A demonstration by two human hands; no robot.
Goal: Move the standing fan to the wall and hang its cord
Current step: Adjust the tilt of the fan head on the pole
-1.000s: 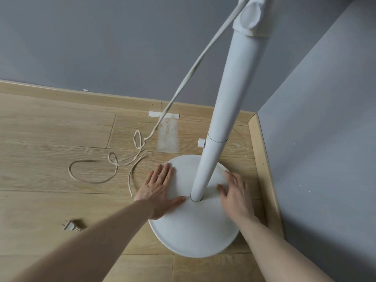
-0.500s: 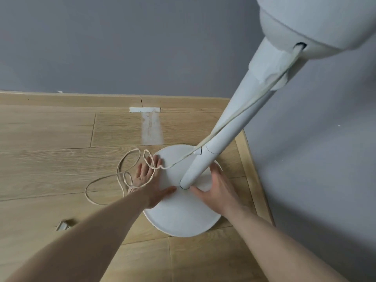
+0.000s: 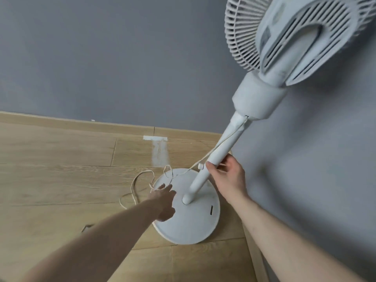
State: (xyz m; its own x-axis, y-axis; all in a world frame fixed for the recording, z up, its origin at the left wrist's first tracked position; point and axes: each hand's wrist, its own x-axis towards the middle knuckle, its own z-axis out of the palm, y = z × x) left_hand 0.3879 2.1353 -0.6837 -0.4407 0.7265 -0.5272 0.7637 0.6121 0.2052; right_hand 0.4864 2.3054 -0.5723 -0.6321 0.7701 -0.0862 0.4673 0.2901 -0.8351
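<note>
The white standing fan stands in the room's corner, its round base (image 3: 195,222) on the wood floor and its pole (image 3: 218,157) rising to the caged head (image 3: 301,35) at the upper right. A cream cord (image 3: 140,184) runs down from under the motor housing, crosses the base's far edge and loops on the floor to the left. My right hand (image 3: 227,178) is curled around the lower pole beside a small knob. Over the left side of the base, my left hand (image 3: 165,200) is spread with its fingers near the cord's loops, holding nothing.
Grey walls (image 3: 101,58) meet at the corner just behind and to the right of the fan, edged by a wooden baseboard (image 3: 81,124). A white tape strip (image 3: 155,138) lies by the baseboard. The cord's plug (image 3: 86,227) rests on the floor beside my left forearm.
My view has risen, and the fan head is now in sight. My right hand moved from the base up onto the lower pole. My left hand stays over the base's left side.
</note>
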